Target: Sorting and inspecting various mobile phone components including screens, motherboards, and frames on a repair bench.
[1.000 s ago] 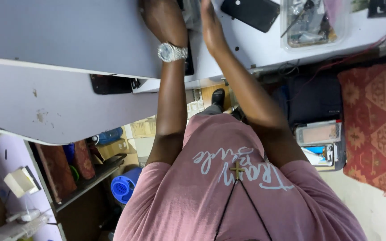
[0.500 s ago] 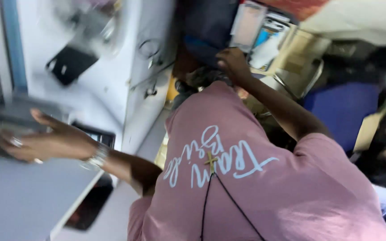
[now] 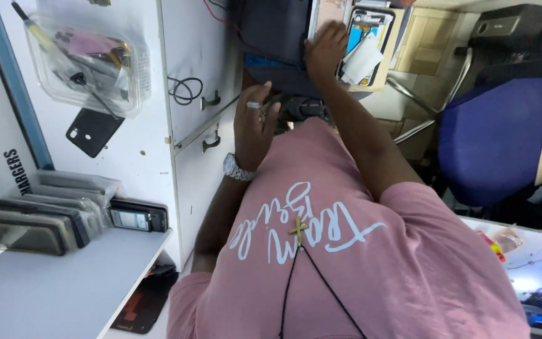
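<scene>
Right hand: extended away from the body, fingers spread and flat on a dark box, next to a tray of phone parts that holds a white card. The hand presses on the box; no closed grip is visible. Left hand: open, fingers loosely extended, holding nothing, raised in front of the white drawer unit. It wears a ring and a wristwatch.

Handling estimate for the dark box: rigid, smooth-sided, probably of moderate weight. A flat palm can slip on it. Take hold at opposite edges, with both hands if it resists. The adjacent tray contents appear light and fragile; avoid knocking them.
</scene>
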